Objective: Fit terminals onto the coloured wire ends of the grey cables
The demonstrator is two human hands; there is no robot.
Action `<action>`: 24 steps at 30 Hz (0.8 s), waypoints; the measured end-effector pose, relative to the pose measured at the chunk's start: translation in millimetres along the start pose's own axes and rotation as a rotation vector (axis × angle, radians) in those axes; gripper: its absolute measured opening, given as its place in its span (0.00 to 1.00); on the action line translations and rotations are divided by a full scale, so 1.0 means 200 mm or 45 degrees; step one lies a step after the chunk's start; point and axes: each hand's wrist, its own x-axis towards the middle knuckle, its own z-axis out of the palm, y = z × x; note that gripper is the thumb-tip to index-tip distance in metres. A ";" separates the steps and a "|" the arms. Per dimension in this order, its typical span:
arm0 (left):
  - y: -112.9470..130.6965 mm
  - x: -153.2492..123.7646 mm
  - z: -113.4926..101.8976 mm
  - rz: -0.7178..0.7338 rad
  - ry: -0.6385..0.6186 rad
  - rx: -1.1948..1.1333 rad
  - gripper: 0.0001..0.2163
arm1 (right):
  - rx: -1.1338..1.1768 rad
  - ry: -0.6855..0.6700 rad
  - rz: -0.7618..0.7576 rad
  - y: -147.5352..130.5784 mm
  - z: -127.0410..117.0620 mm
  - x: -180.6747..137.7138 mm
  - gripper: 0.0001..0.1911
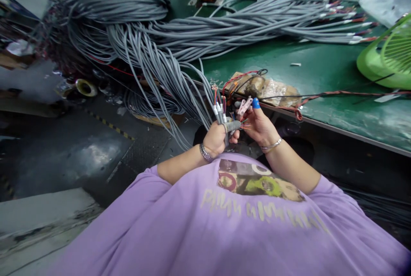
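From the head view, your left hand (pixel 215 138) is closing in a fist around a handful of grey cable ends (pixel 220 111), their stripped coloured cores sticking up above your knuckles; a grey finger cot is covering one fingertip. Your right hand (pixel 257 124) is sitting just beside it, fingers curled narrow and pinching the thin coloured wires (pixel 244 125) fanning from those ends, a blue cot showing on one raised finger. The cables are trailing back to the big grey bundle (pixel 167 49) that is spilling off the green bench (pixel 321 70). A green fan (pixel 390 55) is standing at the bench's right.
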 end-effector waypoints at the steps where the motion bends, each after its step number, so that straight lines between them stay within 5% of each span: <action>1: 0.00 -0.01 0.00 0.008 -0.002 0.001 0.21 | -0.021 0.000 0.007 0.00 -0.01 -0.01 0.30; 6: 0.00 -0.07 0.01 0.083 0.002 0.077 0.20 | -0.047 -0.071 0.047 -0.04 -0.03 -0.01 0.34; 13: -0.01 -0.06 0.01 0.186 0.080 0.011 0.18 | 0.010 0.013 -0.008 -0.04 0.01 -0.01 0.23; 24: 0.01 -0.02 0.04 0.163 0.148 -0.022 0.18 | 0.154 0.104 0.018 -0.02 0.04 0.06 0.28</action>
